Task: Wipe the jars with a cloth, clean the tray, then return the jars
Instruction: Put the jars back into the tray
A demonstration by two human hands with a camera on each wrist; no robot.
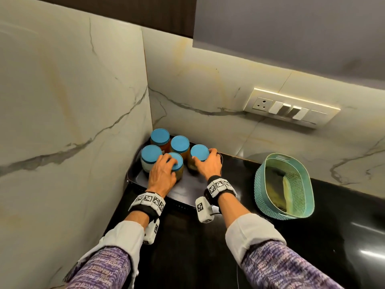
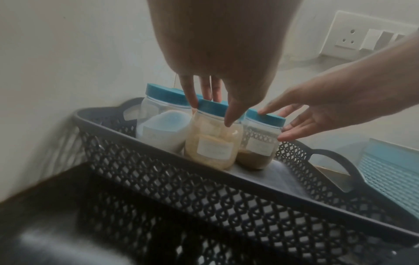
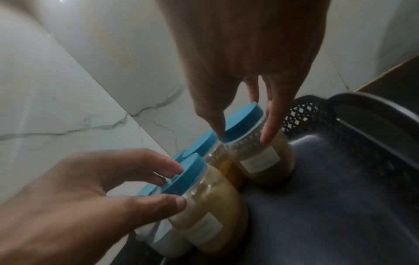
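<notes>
Several blue-lidded jars stand in a dark lattice-sided tray (image 1: 187, 190) in the counter's corner. My left hand (image 1: 166, 163) grips the front jar (image 1: 178, 162) of pale yellow grains from above, fingers over the lid and thumb on its side (image 3: 179, 202). My right hand (image 1: 205, 158) holds the right-hand jar (image 1: 199, 152) of brown powder by its lid, thumb on the near edge and fingers down the far side (image 3: 269, 125). Both jars stand on the tray floor. A dark and olive cloth (image 1: 277, 184) lies in the teal basket.
The teal basket (image 1: 258, 184) sits on the black counter right of the tray. Marble walls close in the tray at left and behind. A jar of white powder (image 1: 151, 153) and two back jars (image 1: 179, 143) crowd the corner. A switch plate (image 1: 291, 107) is on the back wall.
</notes>
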